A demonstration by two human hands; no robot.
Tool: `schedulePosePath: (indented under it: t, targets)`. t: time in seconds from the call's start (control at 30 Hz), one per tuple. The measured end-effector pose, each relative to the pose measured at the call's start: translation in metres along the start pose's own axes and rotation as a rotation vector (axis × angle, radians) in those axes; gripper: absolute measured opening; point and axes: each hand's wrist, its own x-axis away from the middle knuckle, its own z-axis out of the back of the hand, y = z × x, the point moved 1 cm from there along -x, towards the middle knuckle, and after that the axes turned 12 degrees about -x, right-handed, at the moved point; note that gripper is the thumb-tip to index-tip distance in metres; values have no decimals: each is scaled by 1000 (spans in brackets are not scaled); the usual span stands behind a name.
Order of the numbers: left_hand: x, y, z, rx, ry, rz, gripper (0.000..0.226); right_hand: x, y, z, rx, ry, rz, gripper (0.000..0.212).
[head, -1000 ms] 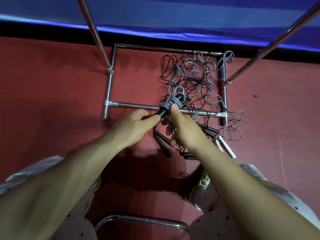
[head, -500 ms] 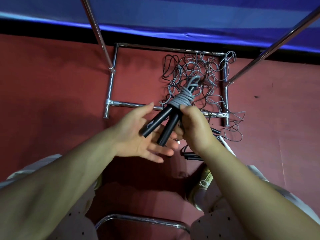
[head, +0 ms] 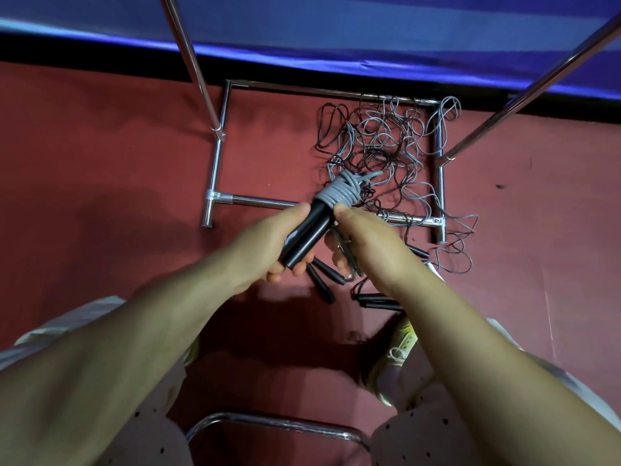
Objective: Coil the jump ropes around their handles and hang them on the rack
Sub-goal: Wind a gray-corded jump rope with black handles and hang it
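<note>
Head view
Held bundle: two black handles [head: 307, 235] side by side, grey rope coil [head: 339, 191] wound round their far end, above the rack's base bar [head: 265, 201].
Left hand [head: 268, 243]: fingers curled under the handles, thumb on top, gripping them.
Right hand [head: 364, 245]: thumb touches the coil; other fingers hidden, grip unclear.
Floor [head: 100, 163]: one tangle of loose ropes [head: 386, 146]; at least four loose black handles [head: 324, 275].

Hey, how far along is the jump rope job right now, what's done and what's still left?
Done: one grey cord is wound around a pair of black handles. In hand: the left hand grips those handles while the right hand pinches at the coil. Left: hanging this bundle on the chrome rack, which shows none yet, then coiling the tangled ropes on the red floor.
</note>
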Motion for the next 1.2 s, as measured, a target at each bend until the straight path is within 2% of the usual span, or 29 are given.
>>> schedulePosePath:
  t: [0.07,0.13,0.27,0.37,0.5,0.63,0.73,0.9,1.0,1.1,1.2]
  targets:
    - [-3,-3,0,-59,63,-24,54,2,-2,1,-37,36,-73,33]
    - [-7,-6,3,-93,118,-47,54,2,-1,4,24,60,-107,43]
    - [-14,-11,7,-158,144,-53,55,3,1,8,286,168,-31,68]
    - [-18,-14,9,-264,192,-63,68,3,0,10,214,262,-3,68]
    - [-20,-18,13,-274,265,-97,69,2,0,5,-88,167,-110,67]
    - [-23,-22,15,-344,337,-127,69,2,1,1,-77,40,-208,70]
    - [-22,-21,14,-339,309,-115,62,3,2,2,-28,25,-204,71]
    - [-23,-21,14,-366,254,-84,61,3,4,3,97,114,-108,78]
    - [-21,-20,15,-357,240,-87,66,3,0,1,60,145,-60,74]
    - [-21,-22,16,-320,203,-99,69,4,-3,1,53,126,-37,38]
    - [-16,-12,15,-63,-21,-24,45,6,-6,3,63,56,25,33]
